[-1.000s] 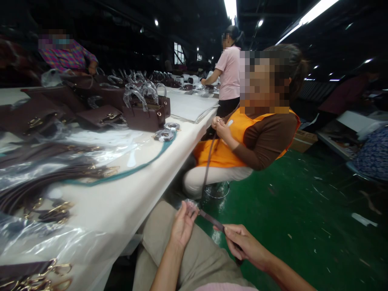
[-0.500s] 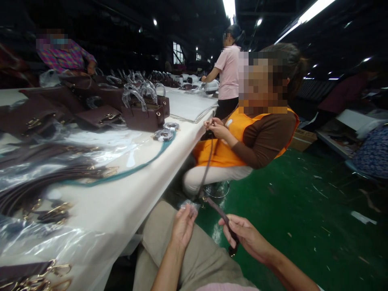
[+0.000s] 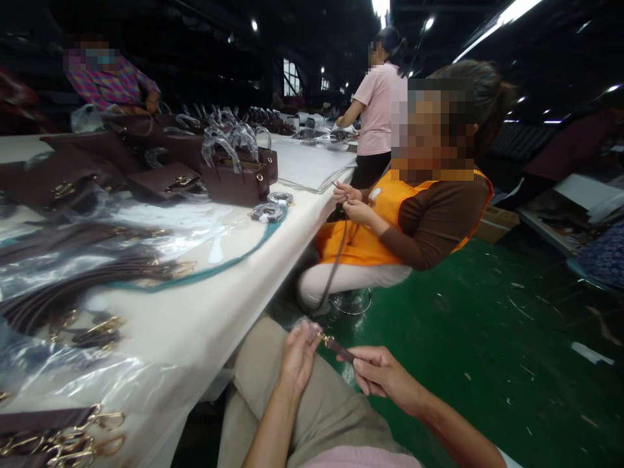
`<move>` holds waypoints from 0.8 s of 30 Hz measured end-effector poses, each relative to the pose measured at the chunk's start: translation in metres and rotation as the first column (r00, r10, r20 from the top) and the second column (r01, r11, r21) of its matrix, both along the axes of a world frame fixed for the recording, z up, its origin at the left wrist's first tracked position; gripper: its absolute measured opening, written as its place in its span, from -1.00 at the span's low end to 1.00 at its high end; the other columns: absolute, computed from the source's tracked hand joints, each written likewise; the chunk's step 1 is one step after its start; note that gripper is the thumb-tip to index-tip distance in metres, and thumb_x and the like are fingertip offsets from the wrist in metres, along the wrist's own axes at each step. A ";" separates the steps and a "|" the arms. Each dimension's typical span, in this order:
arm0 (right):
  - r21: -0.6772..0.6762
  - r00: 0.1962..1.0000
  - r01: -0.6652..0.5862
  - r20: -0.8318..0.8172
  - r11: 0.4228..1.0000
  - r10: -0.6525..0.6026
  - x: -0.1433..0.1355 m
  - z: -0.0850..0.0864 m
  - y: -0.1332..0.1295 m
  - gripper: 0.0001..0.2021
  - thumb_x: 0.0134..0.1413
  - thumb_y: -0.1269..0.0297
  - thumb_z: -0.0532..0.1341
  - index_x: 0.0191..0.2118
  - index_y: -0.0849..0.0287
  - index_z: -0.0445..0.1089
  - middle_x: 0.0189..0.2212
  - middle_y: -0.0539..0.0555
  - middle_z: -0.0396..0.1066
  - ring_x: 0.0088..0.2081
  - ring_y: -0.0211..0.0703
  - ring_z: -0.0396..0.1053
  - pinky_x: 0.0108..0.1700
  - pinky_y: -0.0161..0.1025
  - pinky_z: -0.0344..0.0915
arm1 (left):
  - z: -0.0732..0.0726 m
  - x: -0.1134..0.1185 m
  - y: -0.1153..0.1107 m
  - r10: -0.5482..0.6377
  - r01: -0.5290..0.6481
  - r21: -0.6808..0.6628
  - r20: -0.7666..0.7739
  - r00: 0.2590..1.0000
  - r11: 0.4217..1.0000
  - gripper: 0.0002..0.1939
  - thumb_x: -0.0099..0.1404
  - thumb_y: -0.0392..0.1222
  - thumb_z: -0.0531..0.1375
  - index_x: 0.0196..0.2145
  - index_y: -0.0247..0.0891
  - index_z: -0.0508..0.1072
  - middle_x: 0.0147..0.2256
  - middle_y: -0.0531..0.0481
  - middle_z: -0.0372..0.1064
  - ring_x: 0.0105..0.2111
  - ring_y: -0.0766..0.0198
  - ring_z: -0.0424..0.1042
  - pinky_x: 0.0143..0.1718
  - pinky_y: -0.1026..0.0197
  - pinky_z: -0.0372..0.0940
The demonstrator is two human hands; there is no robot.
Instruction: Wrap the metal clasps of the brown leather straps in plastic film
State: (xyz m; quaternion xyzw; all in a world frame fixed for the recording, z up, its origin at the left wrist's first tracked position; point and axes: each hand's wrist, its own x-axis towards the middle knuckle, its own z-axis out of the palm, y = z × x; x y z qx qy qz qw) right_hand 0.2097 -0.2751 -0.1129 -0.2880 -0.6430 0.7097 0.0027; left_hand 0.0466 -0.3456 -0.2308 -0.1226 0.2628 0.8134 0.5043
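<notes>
Above my lap, my right hand [image 3: 377,374] grips a dark brown leather bag strap [image 3: 341,351] between thumb and fingers. A gold clasp [image 3: 325,338] at the strap's end points toward my left hand [image 3: 299,354]. My left fingers are closed on a crumpled piece of clear plastic [image 3: 306,325], right at the clasp. Whether the plastic is wrapped around the metal I cannot tell. On the table to the left lie a bundle of brown straps [image 3: 63,286] with gold hooks and, nearer, another strap [image 3: 49,416] beside several gold clasps.
The white table [image 3: 195,331] runs along my left, with brown handbags [image 3: 234,182], plastic-wrapped coils [image 3: 268,211] and a teal cord [image 3: 234,266] on it. A co-worker in an orange apron [image 3: 355,244] sits ahead, handling a strap. Green floor [image 3: 468,338] lies to the right.
My right hand has brought the strap's clasp end up to my left hand, so clasp and plastic now meet. The view has shifted slightly.
</notes>
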 end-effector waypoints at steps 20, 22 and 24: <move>0.039 0.993 0.072 0.089 0.997 -0.075 -0.011 -0.045 -0.003 -0.55 0.12 -0.11 0.14 -0.24 0.28 0.34 -0.67 -0.08 0.29 -0.75 -0.45 -0.04 -0.68 -0.40 -0.20 | 0.007 0.005 -0.007 -0.116 0.126 0.035 -0.214 0.970 0.991 -0.67 0.08 -0.10 0.42 -0.29 -0.34 0.45 -0.31 -0.10 0.50 -0.27 0.26 0.49 -0.12 0.20 0.36; 0.115 0.987 0.093 0.122 0.989 -0.107 -0.014 -0.057 -0.003 -0.53 0.09 -0.16 0.12 -0.26 0.25 0.31 -0.68 -0.09 0.29 -0.77 -0.44 -0.03 -0.70 -0.40 -0.19 | 0.006 0.007 -0.005 -0.116 0.124 0.015 -0.265 0.957 0.992 -0.64 0.07 -0.08 0.42 -0.27 -0.35 0.46 -0.31 -0.11 0.50 -0.28 0.25 0.49 -0.15 0.20 0.36; 0.169 0.979 0.127 0.138 0.977 -0.151 -0.017 -0.067 -0.002 -0.51 0.06 -0.18 0.10 -0.25 0.24 0.30 -0.70 -0.10 0.28 -0.78 -0.44 -0.04 -0.71 -0.40 -0.18 | 0.004 0.008 -0.002 -0.100 0.099 -0.020 -0.325 0.940 0.995 -0.62 0.04 -0.06 0.42 -0.27 -0.36 0.47 -0.34 -0.11 0.50 -0.31 0.24 0.49 -0.21 0.22 0.35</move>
